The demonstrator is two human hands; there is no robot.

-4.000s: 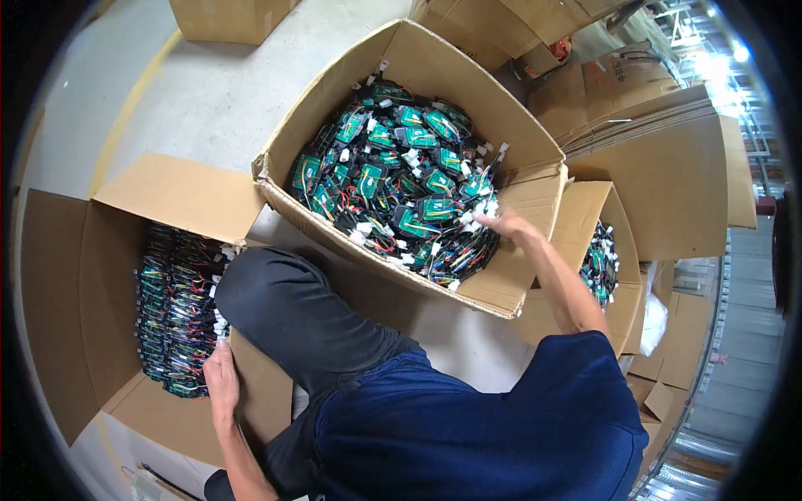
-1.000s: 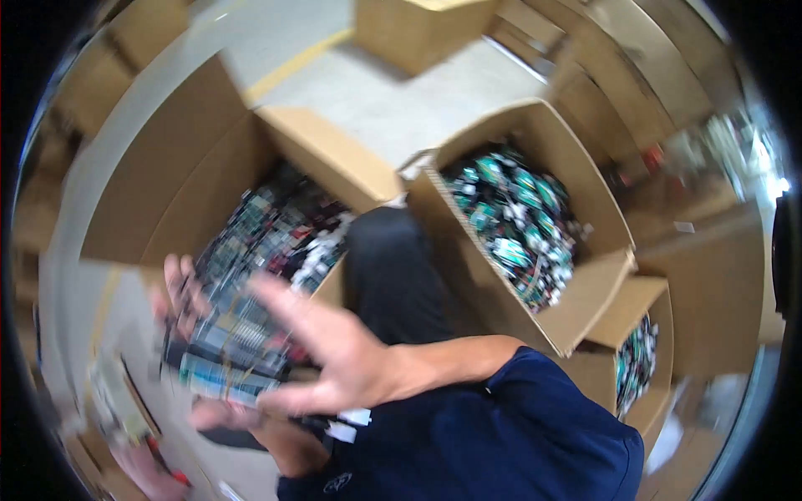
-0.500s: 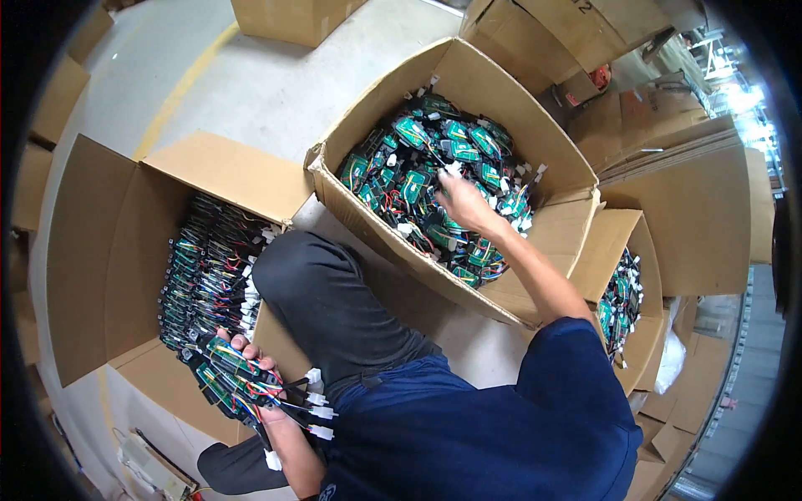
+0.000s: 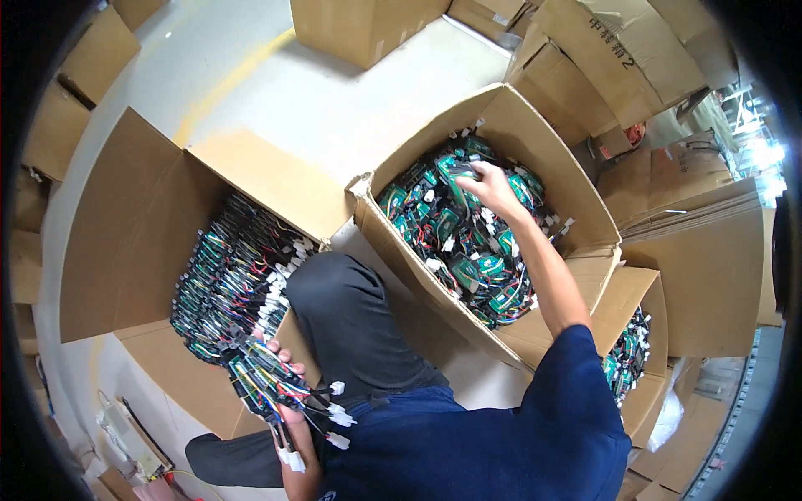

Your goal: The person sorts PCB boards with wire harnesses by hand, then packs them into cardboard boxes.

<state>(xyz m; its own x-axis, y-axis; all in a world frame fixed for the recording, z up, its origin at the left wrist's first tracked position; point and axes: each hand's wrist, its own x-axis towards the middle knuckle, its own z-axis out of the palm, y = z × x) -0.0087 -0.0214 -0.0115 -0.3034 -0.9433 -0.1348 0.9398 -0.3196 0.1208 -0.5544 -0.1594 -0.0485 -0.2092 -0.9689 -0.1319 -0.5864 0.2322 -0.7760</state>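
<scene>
My left hand (image 4: 285, 356), low on the left, is closed around a bundle of wired circuit boards (image 4: 251, 377). Their coloured wires trail off to white plug connectors beside my wrist. Farther off, my right hand (image 4: 494, 190) reaches into a large cardboard box (image 4: 422, 290) and its fingers pinch a green circuit board (image 4: 456, 179), partly hidden by the hand. Below that hand lies a jumbled heap of similar boards (image 4: 486, 267). Nearest my left hand, an open carton (image 4: 117, 250) holds boards (image 4: 230, 280) packed in tight rows, white plugs toward my knee.
A smaller carton (image 4: 650, 288) with more boards stands at the right, near my elbow. Flattened cardboard (image 4: 710, 267) and stacked boxes (image 4: 576, 83) line the right and far sides. Another closed box (image 4: 359, 33) sits on the floor ahead. My bent knee (image 4: 334, 292) is between the two main boxes.
My right hand has shifted to the far part of the heap and now grips a board. The view has shifted, so the boxes appear lower and farther right. My left hand keeps its bundle, now tilted differently.
</scene>
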